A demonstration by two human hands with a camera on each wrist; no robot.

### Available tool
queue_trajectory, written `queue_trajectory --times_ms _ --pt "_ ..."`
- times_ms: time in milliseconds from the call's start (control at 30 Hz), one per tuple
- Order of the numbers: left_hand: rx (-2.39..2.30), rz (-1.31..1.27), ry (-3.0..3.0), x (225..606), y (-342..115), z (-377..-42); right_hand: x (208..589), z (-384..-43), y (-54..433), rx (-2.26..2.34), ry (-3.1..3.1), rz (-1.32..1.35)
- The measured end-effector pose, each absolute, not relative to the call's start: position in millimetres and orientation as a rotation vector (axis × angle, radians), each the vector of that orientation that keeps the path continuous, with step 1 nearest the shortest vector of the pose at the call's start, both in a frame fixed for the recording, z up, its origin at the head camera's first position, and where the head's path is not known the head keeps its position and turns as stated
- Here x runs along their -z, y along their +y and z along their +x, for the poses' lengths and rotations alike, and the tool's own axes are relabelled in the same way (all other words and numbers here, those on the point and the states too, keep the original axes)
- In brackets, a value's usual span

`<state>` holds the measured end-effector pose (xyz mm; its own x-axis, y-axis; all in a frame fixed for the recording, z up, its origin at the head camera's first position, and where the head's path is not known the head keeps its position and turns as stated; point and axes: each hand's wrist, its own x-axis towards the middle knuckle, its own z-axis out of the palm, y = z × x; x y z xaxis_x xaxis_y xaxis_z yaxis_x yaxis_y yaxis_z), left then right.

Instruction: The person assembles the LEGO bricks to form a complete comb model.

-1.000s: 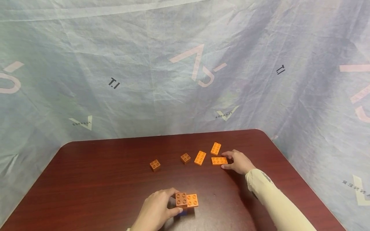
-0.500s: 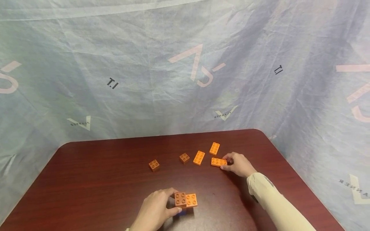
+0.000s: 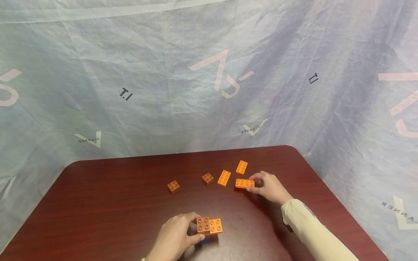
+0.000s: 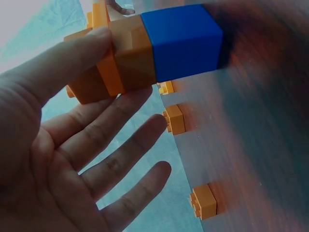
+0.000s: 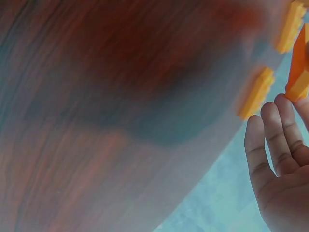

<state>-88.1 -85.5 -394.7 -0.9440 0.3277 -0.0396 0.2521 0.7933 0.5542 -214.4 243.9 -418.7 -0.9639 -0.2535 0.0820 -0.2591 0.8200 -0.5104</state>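
One orange eight-stud plate (image 3: 243, 183) has edged toward 9 o'clock since half a second ago; the right hand (image 3: 270, 187) now has it pinched by its near end, thumb and fingers on opposite sides. A second ago the fingers were just around it. Plate sits at that hand's 9 o'clock and looks raised off the tabletop (image 3: 130, 210).

Left hand unchanged: left hand (image 3: 173, 233) grasps an upright brick stack (image 4: 133, 53) at its 3 o'clock, thumb on one side, the two lower fingers extended clear of it. Stack from bottom: blue block (image 4: 186, 43), brown brick, orange plate jutting toward 3 o'clock, four-stud brown brick (image 3: 203, 224) on top. Can't tell if the base touches the surface.

Loose pieces, clocked from the stack, same places as before: left brown brick (image 3: 173, 187) at 11, middle brown brick (image 3: 207, 178) at 12, near loose orange plate (image 3: 224, 178) between 12 and 1, far loose orange plate (image 3: 241, 167) at 1, near the pinched plate.
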Motion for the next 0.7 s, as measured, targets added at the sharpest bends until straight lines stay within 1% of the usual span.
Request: queue_trajectory --times_ms 433,700 --pt "-0.843 0.482 2.851 395.1 -87.0 -88.0 389.2 -183.7 208.6 -0.917 -2.766 0.725" --pt "-0.855 0.494 2.856 396.9 -88.3 -89.5 372.3 -164.5 187.2 -0.979 -2.694 0.867"
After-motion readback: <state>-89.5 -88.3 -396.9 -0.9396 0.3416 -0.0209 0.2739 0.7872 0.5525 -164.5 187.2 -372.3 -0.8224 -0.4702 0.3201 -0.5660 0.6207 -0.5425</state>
